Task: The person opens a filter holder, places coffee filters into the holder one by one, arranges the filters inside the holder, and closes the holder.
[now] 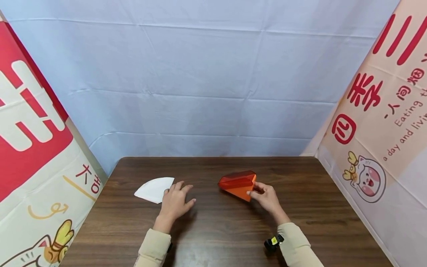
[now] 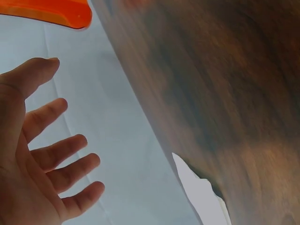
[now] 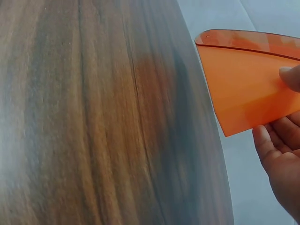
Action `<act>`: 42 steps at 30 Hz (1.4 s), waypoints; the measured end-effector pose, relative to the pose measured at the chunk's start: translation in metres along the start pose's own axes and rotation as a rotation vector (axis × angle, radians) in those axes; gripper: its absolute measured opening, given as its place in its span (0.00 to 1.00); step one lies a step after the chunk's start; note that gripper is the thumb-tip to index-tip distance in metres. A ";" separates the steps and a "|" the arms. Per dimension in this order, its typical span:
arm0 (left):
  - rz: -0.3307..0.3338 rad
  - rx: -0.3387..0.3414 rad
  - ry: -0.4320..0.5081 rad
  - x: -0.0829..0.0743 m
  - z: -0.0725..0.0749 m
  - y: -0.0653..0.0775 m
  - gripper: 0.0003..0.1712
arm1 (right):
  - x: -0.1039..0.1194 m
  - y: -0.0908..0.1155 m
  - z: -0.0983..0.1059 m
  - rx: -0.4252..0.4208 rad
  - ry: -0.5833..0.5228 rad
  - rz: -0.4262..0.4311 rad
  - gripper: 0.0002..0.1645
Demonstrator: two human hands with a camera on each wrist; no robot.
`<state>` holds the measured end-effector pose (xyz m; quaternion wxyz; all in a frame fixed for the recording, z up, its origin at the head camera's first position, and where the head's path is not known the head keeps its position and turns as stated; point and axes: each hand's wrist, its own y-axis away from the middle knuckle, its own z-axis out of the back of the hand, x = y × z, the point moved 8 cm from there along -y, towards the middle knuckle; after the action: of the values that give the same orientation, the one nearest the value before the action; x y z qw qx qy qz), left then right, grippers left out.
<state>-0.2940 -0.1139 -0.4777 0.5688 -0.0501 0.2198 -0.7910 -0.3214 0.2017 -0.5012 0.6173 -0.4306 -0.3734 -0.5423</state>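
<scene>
My right hand (image 1: 267,197) pinches a wedge-shaped orange translucent plastic holder (image 1: 237,182) by its right side. In the right wrist view the thumb (image 3: 291,78) lies on its flat orange face (image 3: 248,93), with the other fingers at the lower edge; a redder curved lip (image 3: 243,38) runs along the top. On the left part of the table lies a stack of white fan-shaped filter papers (image 1: 154,190). My left hand (image 1: 176,202) is beside it, fingers spread and nothing in them, overlapping the papers' right edge in the head view. The left wrist view shows the papers (image 2: 201,194) apart from the fingertips.
The brown wood-grain table (image 1: 213,230) has its far edge against a pale blue cloth backdrop (image 1: 207,92). Printed cloth panels stand along the left (image 1: 40,148) and right (image 1: 377,129). A black wrist camera (image 1: 273,243) is strapped at the right sleeve.
</scene>
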 end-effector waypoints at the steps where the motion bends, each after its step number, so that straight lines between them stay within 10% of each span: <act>1: 0.008 0.002 -0.001 0.001 0.001 0.001 0.28 | -0.004 -0.001 -0.001 0.003 0.000 0.001 0.27; 42: 0.117 0.070 0.082 0.052 -0.016 0.033 0.28 | 0.019 0.002 -0.036 0.157 -0.072 -0.007 0.19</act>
<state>-0.2886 -0.1656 -0.5145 0.6061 0.0151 0.2178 -0.7649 -0.3174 0.1611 -0.4961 0.6335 -0.3988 -0.4379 -0.4978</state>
